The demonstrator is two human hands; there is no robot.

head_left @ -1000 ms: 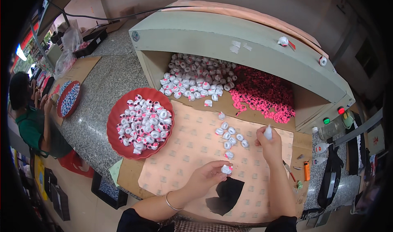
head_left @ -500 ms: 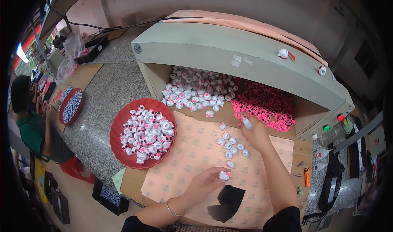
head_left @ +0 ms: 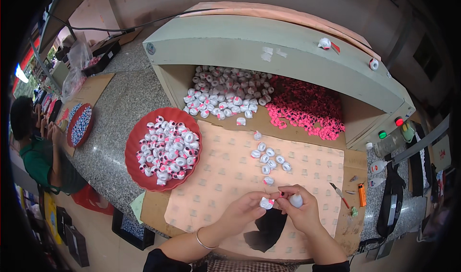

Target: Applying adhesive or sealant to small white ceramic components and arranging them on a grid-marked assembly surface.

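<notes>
I see my left hand (head_left: pixel 242 212) pinching a white cap (head_left: pixel 265 203) at its 2 o'clock, touching my right hand (head_left: pixel 300 212), which is curled around a small white piece (head_left: pixel 296 201).

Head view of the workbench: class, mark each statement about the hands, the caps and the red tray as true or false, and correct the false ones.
1. The left hand holds a small white cap. True.
2. The red tray is empty. False: it is heaped with white caps.
3. The right hand reaches into the pink pile. False: it is close to the left hand, over the patterned sheet.
4. Loose white caps lie on the sheet. True.
</notes>
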